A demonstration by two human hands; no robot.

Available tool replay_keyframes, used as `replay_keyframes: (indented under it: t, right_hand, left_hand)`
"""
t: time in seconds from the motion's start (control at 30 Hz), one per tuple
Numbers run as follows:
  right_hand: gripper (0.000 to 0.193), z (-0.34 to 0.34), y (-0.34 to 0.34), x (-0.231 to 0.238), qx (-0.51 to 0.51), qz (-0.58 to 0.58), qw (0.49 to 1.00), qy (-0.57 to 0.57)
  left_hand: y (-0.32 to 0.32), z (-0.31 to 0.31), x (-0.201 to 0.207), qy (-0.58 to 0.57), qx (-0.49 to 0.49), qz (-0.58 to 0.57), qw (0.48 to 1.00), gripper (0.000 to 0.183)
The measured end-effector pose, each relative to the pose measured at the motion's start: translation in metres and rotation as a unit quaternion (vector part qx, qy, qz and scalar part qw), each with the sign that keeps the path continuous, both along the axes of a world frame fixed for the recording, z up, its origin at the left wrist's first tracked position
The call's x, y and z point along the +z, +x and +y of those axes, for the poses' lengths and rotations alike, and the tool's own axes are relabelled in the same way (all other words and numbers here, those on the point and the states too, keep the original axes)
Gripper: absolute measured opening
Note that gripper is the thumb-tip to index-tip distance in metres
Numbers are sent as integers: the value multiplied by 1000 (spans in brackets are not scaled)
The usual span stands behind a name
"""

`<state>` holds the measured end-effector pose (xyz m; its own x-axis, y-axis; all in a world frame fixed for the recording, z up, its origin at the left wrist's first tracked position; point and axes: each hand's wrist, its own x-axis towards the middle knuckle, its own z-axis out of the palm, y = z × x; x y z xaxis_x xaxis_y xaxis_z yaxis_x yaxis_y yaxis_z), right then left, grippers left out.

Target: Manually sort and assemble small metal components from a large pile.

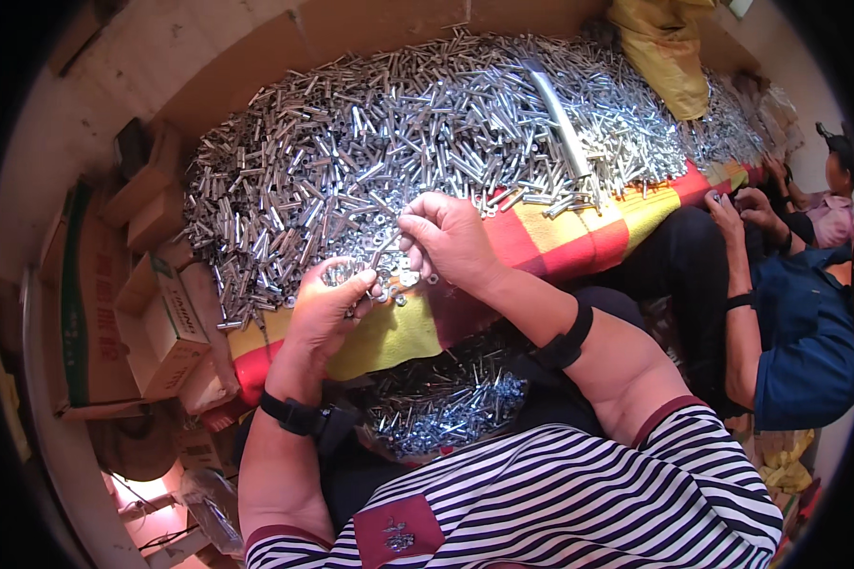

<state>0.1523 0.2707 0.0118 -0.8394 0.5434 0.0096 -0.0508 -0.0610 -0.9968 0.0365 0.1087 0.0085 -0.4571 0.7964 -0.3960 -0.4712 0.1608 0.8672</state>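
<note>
My left hand [330,302] is closed, fingers curled around a handful of small shiny metal pieces that look like washers and nuts [338,272]. My right hand [451,239] is just to its right and a little farther off, thumb and fingers pinched together. From that pinch a slim metal bolt [385,247] slants toward the left hand; its ends are partly hidden. Under both hands loose washers [409,279] lie on a checked red and yellow cloth [389,339]. Beyond them spreads a big heap of metal sleeves and bolts [351,156].
A long metal strip [558,119] lies on the heap. Cardboard boxes [166,327] stand at left. Below the cloth is a container of bolts [446,412]. A yellow sack [664,57] sits at the far right. At right, a person in blue [802,341] works beside another person.
</note>
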Motion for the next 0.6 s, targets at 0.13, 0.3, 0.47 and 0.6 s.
replay_keyframes:
  t: [0.13,0.3,0.47,0.6]
  right_hand:
    - [13,7,3,5,76,-28,997,-7]
    - [14,-4,-1,8,128,-74,989,-30]
    - [23,-36,-13,-5,154,-63,985,39]
    - [29,-34,-17,0,156,24,972,173]
  left_hand:
    - [-3,-4,1,-14,15,-14,1000,24]
    - [-11,-9,-11,62,112,-184,974,8]
    - [-11,-5,-14,79,109,-261,956,9]
    - [-14,0,-15,108,91,-306,941,12]
